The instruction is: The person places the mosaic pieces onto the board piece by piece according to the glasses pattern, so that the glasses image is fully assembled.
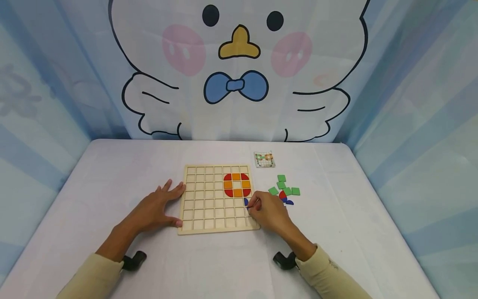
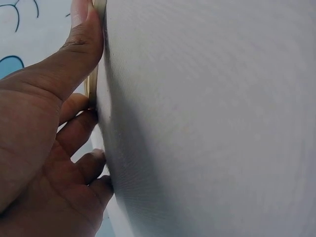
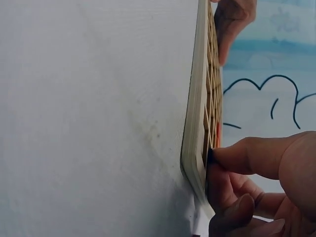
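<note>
A square wooden grid board (image 1: 209, 231) lies flat on the table. Red and orange tiles (image 1: 236, 192) form a ring in its upper right cells, and a blue tile (image 1: 246, 202) sits below them. Along the board's left edge rests my left hand (image 1: 154, 209), thumb and fingers spread, touching the rim. My right hand (image 1: 270, 211) is over the board's right edge. Its thumb and index finger pinch a small dark blue tile (image 3: 211, 155) close over the grid, mostly hidden by the fingertips.
Right of the board lie several loose green tiles (image 1: 296, 191), a red tile (image 1: 282, 194) and blue tiles (image 1: 289, 202). Behind them is a small pattern card (image 1: 264, 159). A printed curtain (image 1: 239, 116) hangs behind the white table (image 1: 224, 270).
</note>
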Demonstrator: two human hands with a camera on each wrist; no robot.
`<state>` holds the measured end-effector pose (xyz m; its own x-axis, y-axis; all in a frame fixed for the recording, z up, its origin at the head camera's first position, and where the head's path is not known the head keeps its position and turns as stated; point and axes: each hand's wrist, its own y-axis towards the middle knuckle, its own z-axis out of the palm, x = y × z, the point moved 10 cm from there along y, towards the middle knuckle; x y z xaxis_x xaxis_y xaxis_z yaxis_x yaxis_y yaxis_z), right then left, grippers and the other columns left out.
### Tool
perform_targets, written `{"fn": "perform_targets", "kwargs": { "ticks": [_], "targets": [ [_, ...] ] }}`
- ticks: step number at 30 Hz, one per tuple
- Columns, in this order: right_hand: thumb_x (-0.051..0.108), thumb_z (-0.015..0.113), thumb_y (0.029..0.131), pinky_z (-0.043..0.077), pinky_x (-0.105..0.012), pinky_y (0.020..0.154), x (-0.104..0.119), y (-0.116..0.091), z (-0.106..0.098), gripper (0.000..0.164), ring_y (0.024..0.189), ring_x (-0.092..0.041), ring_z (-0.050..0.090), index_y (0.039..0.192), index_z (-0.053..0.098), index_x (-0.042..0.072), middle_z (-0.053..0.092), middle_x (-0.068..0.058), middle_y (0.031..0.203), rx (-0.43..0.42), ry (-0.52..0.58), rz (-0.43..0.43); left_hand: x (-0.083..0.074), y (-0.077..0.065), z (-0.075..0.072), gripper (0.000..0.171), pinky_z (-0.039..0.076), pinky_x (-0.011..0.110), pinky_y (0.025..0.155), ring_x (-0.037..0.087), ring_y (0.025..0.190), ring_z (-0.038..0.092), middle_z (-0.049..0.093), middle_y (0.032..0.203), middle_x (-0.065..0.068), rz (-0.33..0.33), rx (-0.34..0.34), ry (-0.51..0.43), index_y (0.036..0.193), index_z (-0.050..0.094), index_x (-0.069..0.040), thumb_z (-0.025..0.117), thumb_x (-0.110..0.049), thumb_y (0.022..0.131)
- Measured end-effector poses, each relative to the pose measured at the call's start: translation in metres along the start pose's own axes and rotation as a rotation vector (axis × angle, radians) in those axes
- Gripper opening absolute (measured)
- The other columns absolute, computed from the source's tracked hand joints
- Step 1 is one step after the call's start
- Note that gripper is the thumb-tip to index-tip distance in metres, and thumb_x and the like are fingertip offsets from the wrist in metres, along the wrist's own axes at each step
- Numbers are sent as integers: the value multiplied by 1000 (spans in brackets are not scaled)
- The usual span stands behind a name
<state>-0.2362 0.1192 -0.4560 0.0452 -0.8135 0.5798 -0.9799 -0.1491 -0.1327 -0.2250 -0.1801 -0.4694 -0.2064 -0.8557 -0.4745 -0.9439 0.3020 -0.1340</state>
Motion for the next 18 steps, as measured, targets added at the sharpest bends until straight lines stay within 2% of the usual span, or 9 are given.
{"fn": "perform_targets", "kwargs": {
  "ticks": [11, 18],
  "targets": [
    [22, 86, 91, 47, -28, 62, 2, 1, 1, 16, 71, -15, 58, 87, 70, 18, 63, 2, 74, 2, 14, 8, 5, 1, -1, 118, 33, 77, 118, 71, 148, 26, 24, 172, 31, -27, 3, 2, 167, 35, -18, 96, -49, 70],
    [24, 87, 90, 44, -28, 61, -17, 0, -17, 18, 71, -14, 58, 90, 70, 17, 64, 3, 74, -73, 51, 37, 1, -1, 0, 118, 32, 76, 119, 68, 150, 26, 29, 172, 27, -7, 5, -9, 166, 37, -16, 96, -49, 70]
  ]
}}
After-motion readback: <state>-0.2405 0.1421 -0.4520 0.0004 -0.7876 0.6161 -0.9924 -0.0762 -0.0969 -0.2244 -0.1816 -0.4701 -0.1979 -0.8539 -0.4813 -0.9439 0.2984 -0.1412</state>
